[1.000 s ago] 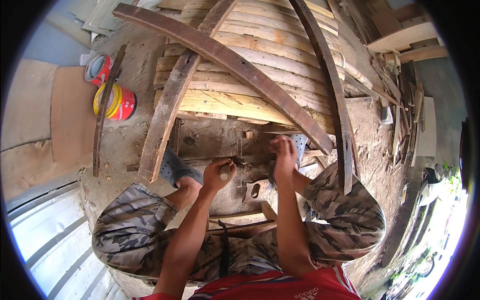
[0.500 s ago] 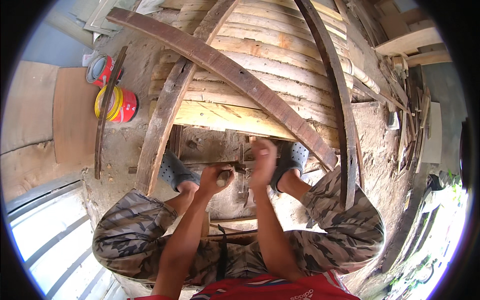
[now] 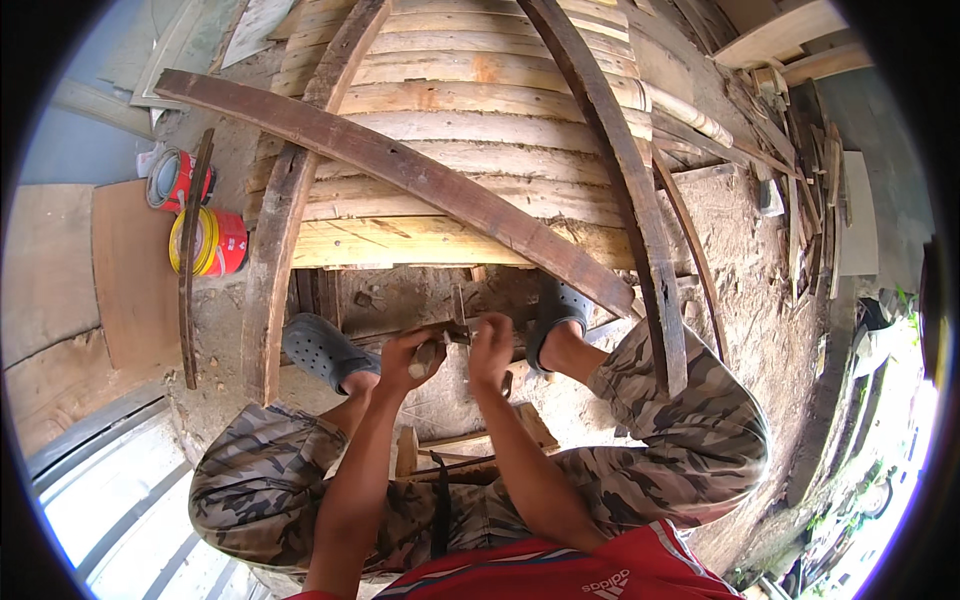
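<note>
My left hand point(image 3: 405, 360) is closed around a wooden-handled tool point(image 3: 428, 354), whose rounded handle end faces me. Its dark metal part reaches right, toward my other hand. Just beside that metal end, my right hand point(image 3: 490, 352) is curled with its fingers together; what lies in them is too small to make out. Both hands are between my feet, low in front of the slatted wooden platform point(image 3: 430, 240). A long brown beam point(image 3: 430, 180) lies slantwise over the platform, across another weathered beam point(image 3: 275, 240).
A dark curved beam point(image 3: 625, 170) runs from the platform to my right knee. To the left stand a red paint can point(image 3: 185, 180) and a red-and-yellow bucket point(image 3: 225, 243), with a narrow dark strip point(image 3: 190, 270) in front. Scrap wood point(image 3: 800, 210) leans at the right. Grey clogs point(image 3: 325, 350) cover my feet.
My right hand, blurred and raised with fingers stretched before, has come down and curled beside the tool's metal end. My left hand keeps its hold. The whole view has shifted.
</note>
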### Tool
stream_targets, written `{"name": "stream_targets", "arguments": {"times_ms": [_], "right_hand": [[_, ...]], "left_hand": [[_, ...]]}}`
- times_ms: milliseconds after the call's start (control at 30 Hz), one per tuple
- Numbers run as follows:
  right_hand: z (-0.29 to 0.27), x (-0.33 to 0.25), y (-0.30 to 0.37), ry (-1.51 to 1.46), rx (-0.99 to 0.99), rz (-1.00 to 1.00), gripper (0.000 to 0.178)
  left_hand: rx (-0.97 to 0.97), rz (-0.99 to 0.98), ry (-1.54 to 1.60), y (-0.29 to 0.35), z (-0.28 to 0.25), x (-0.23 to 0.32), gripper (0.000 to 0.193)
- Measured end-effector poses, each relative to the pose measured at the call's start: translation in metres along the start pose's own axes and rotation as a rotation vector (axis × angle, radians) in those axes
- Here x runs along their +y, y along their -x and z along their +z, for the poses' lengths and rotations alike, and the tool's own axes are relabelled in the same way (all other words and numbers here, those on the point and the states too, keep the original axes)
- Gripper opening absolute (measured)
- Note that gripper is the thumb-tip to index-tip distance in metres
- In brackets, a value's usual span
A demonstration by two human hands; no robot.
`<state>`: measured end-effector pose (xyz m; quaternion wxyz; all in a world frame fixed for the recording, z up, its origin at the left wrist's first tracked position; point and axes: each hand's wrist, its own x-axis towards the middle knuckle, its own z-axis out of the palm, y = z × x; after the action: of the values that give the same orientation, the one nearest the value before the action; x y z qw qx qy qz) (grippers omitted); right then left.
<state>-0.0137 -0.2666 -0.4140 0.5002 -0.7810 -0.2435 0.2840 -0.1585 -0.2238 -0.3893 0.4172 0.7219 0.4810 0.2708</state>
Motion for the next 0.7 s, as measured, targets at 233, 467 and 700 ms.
{"name": "stream_targets", "arguments": {"times_ms": [233,467,700], "right_hand": [[-0.030,0.094,0.016,0.336,-0.548,0.338,0.053],[-0.033,0.056,0.023,0.261,-0.674,0.428,0.054],[-0.022,0.091,0.031,0.192,-0.623,0.366,0.053]], "left_hand": [[0.031,-0.012,0.108,-0.003,0.014,0.005,0.012],[-0.001,-0.324,-0.097,-0.014,0.017,0.038,0.016],[-0.314,-0.376,-0.430,-0.054,0.023,0.080,0.028]]}}
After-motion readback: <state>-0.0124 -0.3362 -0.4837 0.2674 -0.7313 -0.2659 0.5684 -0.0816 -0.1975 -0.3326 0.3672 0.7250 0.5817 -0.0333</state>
